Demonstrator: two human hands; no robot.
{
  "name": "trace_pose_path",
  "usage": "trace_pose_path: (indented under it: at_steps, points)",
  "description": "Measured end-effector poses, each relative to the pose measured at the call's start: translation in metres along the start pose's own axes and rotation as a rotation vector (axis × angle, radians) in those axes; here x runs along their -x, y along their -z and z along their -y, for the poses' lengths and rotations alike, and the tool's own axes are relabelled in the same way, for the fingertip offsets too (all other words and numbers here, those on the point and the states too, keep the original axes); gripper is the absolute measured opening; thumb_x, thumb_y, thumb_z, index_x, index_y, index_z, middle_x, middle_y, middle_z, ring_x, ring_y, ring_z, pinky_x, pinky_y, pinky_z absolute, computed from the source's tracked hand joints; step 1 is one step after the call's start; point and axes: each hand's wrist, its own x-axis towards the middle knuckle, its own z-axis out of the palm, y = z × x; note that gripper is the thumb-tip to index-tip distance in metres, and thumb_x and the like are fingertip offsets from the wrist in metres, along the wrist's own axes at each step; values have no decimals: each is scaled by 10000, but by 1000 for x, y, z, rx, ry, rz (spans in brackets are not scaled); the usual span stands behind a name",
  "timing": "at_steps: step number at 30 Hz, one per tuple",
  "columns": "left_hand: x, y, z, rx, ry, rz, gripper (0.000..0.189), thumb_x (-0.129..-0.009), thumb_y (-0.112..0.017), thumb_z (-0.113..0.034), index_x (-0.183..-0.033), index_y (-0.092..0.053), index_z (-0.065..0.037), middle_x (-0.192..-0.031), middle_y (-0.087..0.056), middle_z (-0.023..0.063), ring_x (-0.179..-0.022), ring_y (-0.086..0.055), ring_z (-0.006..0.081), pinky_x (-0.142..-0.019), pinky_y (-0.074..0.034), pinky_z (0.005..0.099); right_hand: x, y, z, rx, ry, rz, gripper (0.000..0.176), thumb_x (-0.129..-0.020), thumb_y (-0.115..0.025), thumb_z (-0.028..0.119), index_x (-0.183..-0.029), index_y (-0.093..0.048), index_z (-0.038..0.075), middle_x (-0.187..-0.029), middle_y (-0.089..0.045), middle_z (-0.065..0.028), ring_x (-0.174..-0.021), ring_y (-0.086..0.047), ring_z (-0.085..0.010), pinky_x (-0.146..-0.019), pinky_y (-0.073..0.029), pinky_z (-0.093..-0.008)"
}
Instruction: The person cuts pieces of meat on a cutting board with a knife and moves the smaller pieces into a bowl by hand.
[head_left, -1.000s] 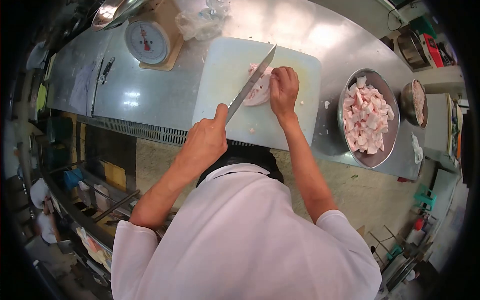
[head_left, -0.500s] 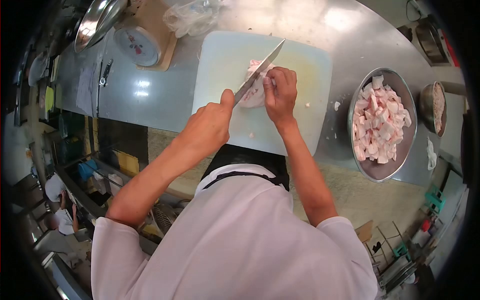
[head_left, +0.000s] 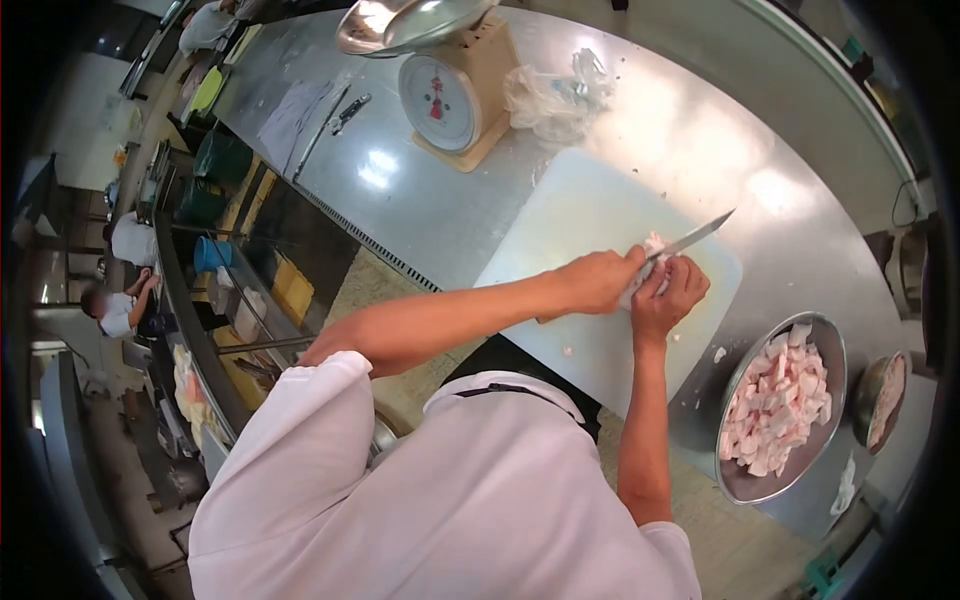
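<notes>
My left hand (head_left: 606, 281) is closed around the handle of a kitchen knife. The blade (head_left: 698, 236) points away to the upper right, over a pale pink piece of meat (head_left: 655, 243) on the white cutting board (head_left: 540, 215). My right hand (head_left: 672, 298) is bent over the same meat, fingers curled and pressing it close beside the blade. Both hands hide much of the meat, and where the edge meets it cannot be seen. Small scraps lie on the board near my wrists.
Right of the board stands a metal bowl (head_left: 722, 470) of cut meat chunks, with a smaller bowl (head_left: 862, 400) of minced-looking meat beyond. A dial scale (head_left: 440, 105), a plastic bag (head_left: 560, 100) and a honing steel (head_left: 322, 132) lie on the metal table (head_left: 400, 210). People work far left.
The view has swung left, so the board and bowls appear lower and farther right. My left forearm has turned flatter across the view. The knife stays in my left hand, the meat under my right.
</notes>
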Motion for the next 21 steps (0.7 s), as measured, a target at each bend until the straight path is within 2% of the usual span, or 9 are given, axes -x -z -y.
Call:
trace_pose_path:
  at_steps: [2, 4, 8, 9, 12, 16, 18, 21]
  points:
    - [12, 8, -10, -3, 11, -17, 398, -720, -578, 74, -1047, -353, 57, -725, -615, 261, -720, -625, 475, -618, -483, 510, 6, -4, -1, -11, -4, -12, 106, -826, -621, 33, -929, -598, 38, -989, -595, -125, -975, -493, -334, -865, -388, -454]
    - [40, 39, -36, -45, 224, 195, 391, -713, -581, 81, -1035, -360, 70, -722, -614, 272, -721, -625, 480, -612, -485, 513, 8, -2, 1, -29, -30, -23, 86, -840, -606, 31, -924, -593, 38, -984, -592, -123, -971, -487, -332, -865, -385, -448]
    - [52, 16, -27, -65, 188, 124, 352, -729, -569, 75, -1022, -373, 72, -722, -613, 285, -723, -628, 483, -609, -492, 533, 11, 2, -3, -75, -78, 18, 81, -853, -595, 29, -933, -587, 39, -977, -586, -122, -959, -484, -331, -862, -385, -443]
    - [38, -1, -17, -68, 126, 29, 355, -734, -566, 73, -1034, -377, 71, -722, -615, 281, -717, -626, 484, -607, -496, 535, 10, 1, -6, -69, -75, 15, 77, -858, -593, 29, -933, -580, 36, -974, -584, -124, -955, -485, -331, -857, -387, -443]
    - [0, -13, -6, -81, 15, -1, 376, -735, -558, 74, -1063, -374, 73, -728, -619, 278, -716, -624, 485, -610, -497, 534, 3, 6, -15, -16, -50, -7, 74, -863, -588, 27, -934, -566, 30, -970, -579, -126, -947, -487, -332, -847, -391, -443]
    - [24, -5, -13, -84, 39, -5, 385, -735, -563, 65, -1070, -375, 75, -726, -619, 275, -713, -622, 486, -604, -494, 535, 15, 4, -4, -6, -6, -33, 59, -872, -583, 27, -922, -553, 22, -966, -576, -125, -936, -487, -332, -837, -392, -444]
    - [45, 11, -26, -40, 205, 165, 395, -731, -577, 55, -1069, -374, 73, -731, -620, 278, -711, -621, 489, -601, -496, 533, 24, 3, 5, -36, -49, -18, 59, -872, -585, 28, -922, -553, 22, -963, -575, -124, -934, -487, -330, -837, -392, -442]
    - [40, -1, -15, -73, 154, 109, 396, -731, -585, 55, -1066, -375, 75, -746, -622, 284, -735, -632, 481, -613, -503, 525, 24, 4, 6, -65, -83, -19, 61, -868, -591, 28, -917, -555, 24, -956, -575, -122, -930, -487, -327, -839, -393, -438]
